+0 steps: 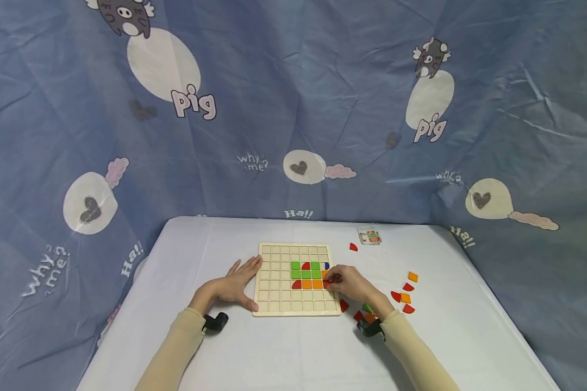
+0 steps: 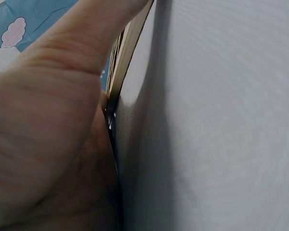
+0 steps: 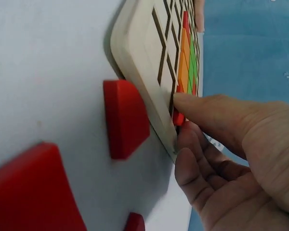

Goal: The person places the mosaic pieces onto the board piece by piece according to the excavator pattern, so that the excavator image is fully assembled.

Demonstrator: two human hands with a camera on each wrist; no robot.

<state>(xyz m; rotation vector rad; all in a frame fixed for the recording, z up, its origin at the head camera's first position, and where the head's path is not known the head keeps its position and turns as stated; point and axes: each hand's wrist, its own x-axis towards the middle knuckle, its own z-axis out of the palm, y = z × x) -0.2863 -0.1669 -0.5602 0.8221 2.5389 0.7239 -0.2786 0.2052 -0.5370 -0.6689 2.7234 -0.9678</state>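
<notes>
A wooden grid board [image 1: 276, 301] lies on the white table. My left hand [image 1: 235, 285] rests at the board's left edge with thumb and fingers spread, touching the frame. At the right side of the board, my right hand [image 1: 352, 283] pinches a red tile [image 3: 178, 117] between thumb and fingers, over a cell at the end of a row; its full shape is partly hidden. Green tiles [image 1: 304, 274], orange tiles [image 1: 312, 284], a red quarter-circle tile [image 1: 297, 284] and a blue piece [image 1: 327, 266] sit in the grid cells.
Loose red quarter-circle tiles [image 1: 408, 309] and orange square tiles [image 1: 413, 277] lie right of the board, several partly under my right wrist. One red tile [image 3: 125, 119] lies beside the board's corner. A small patterned card [image 1: 369, 236] is at the back right. A blue printed curtain [image 1: 254, 125] surrounds the table.
</notes>
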